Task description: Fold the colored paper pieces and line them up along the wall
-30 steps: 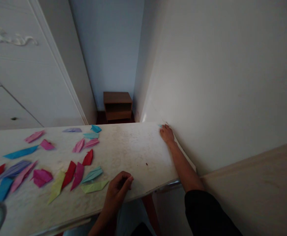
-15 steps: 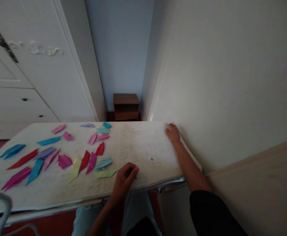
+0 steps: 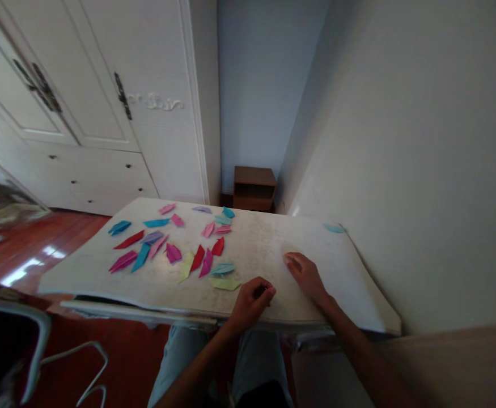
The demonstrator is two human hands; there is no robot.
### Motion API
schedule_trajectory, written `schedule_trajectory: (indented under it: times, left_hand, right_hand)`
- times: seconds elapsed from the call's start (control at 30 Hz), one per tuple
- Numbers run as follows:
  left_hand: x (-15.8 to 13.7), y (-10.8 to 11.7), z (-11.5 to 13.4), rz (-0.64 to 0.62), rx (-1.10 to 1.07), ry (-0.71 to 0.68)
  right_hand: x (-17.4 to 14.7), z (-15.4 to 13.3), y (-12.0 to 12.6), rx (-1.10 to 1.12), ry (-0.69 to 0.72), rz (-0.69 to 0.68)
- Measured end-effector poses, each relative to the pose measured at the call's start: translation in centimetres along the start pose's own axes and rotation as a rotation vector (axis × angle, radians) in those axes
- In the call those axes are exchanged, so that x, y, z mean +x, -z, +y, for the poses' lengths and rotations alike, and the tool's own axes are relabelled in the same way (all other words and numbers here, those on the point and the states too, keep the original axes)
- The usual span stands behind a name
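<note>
My left hand [image 3: 254, 303] rests at the front edge of the white table [image 3: 256, 238], fingers curled in toward the thumb, and no object shows in it. Its nearest piece is a pale green folded paper [image 3: 225, 283], just to the left, with a light teal folded paper [image 3: 222, 268] behind that. Over the right part of the table hovers or rests my right hand [image 3: 307, 277], fingers stretched forward and holding nothing visible. At the far right corner by the wall lies a light blue folded paper [image 3: 335, 228], apart from both hands.
Several folded papers in red [image 3: 197, 258], magenta [image 3: 173, 253], blue [image 3: 140, 257] and pink [image 3: 168, 208] are spread across the left half of the table. A white wardrobe [image 3: 166, 147] and a brown nightstand [image 3: 254, 177] stand behind. A metal-framed chair [image 3: 39, 340] is at lower left.
My right hand has drawn back from the far right corner toward me, leaving the light blue folded paper there. My left hand stays curled near the front edge. The view has turned left.
</note>
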State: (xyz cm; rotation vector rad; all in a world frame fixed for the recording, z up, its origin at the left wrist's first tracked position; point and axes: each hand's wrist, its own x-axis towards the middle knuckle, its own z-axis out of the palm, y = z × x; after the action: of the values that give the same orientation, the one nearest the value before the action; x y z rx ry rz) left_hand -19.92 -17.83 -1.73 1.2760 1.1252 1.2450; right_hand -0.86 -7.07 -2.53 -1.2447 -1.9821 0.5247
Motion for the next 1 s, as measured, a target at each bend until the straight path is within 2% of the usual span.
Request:
schedule_trajectory:
  times: [0.13,0.23,0.37,0.47,0.53,0.6,0.67,0.73,0.87,1.0]
  left_hand:
    - [-1.3,2.3,1.3,0.099,0.023,0.01]
    - [-2.5,5.8,2.0,0.252,0.136,-0.021]
    - [-4.0,12.5,2.1,0.483,0.372,-0.068]
    - [-4.9,17.4,1.8,0.719,0.566,0.003]
    - [-5.1,19.4,1.7,0.722,0.703,0.066]
    - [-5.0,20.1,1.6,0.614,0.827,0.099]
    - [-4.7,19.8,1.6,0.492,0.921,0.095]
    - [-4.3,19.0,1.7,0.444,0.996,0.089]
    - [-3.9,18.1,1.7,0.502,1.046,0.139]
    - [-4.3,18.5,1.6,0.58,0.898,0.15]
  right_hand:
    - [-2.8,-5.3,-2.6,0.36,-0.121,-0.134]
    - [-4.0,-7.4,-3.8,0.456,-0.197,-0.174]
    - [-4.3,-7.4,-4.2,0.508,-0.275,-0.078]
    - [-4.3,-6.8,-4.1,0.509,-0.314,-0.022]
    - [-4.3,-6.6,-4.1,0.478,-0.308,-0.024]
    - [-4.4,-6.7,-4.2,0.456,-0.288,-0.052]
    - [-4.5,-6.8,-4.4,0.447,-0.266,-0.087]
    - [-4.6,-6.9,-4.5,0.437,-0.246,-0.125]
    - [-4.7,-6.8,-4.6,0.391,-0.221,-0.143]
    - [-4.7,-6.8,-4.6,0.369,-0.22,-0.123]
